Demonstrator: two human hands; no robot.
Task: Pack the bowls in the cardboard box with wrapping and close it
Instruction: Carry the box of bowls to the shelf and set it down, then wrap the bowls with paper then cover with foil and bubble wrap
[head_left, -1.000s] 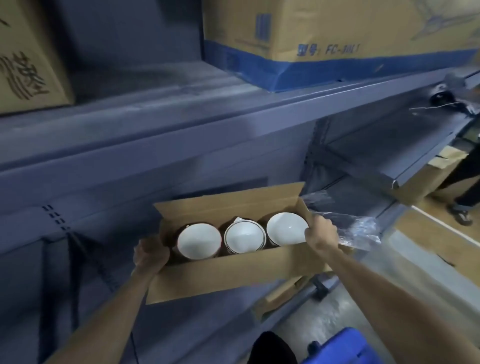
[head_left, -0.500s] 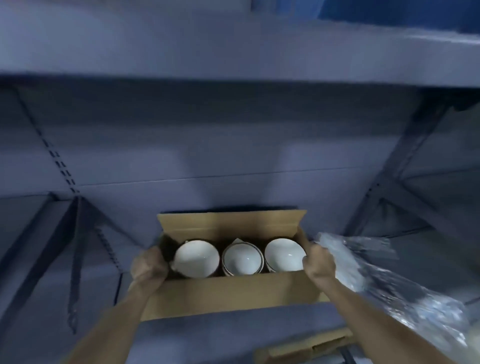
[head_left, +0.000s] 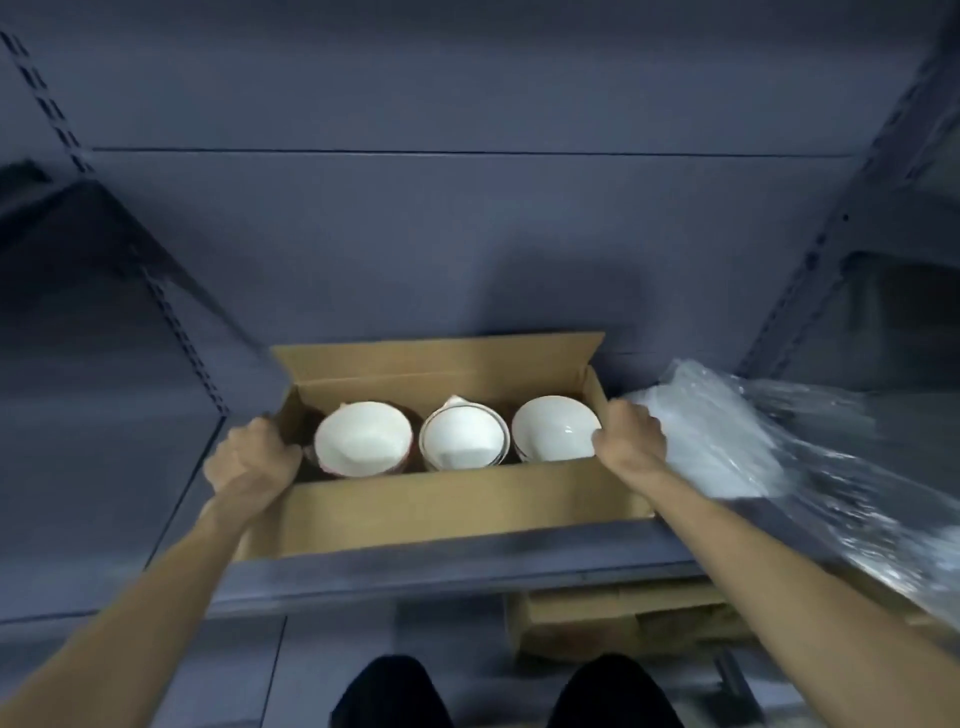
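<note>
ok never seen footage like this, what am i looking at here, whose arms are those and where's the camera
There is no machine here. The camera sits on a person's head and looks forward and down, so the two bare arms reaching in from the bottom are that person's own. The left hand grips the left end of an open cardboard box, and the right hand grips the right end. The box rests on a grey metal shelf. Inside stand three white bowls in a row, unwrapped, and the box flaps are up. To the right on the shelf lies a clear plastic wrap, touching the right hand's back. The dark shapes at the bottom look like the person's legs.
</note>
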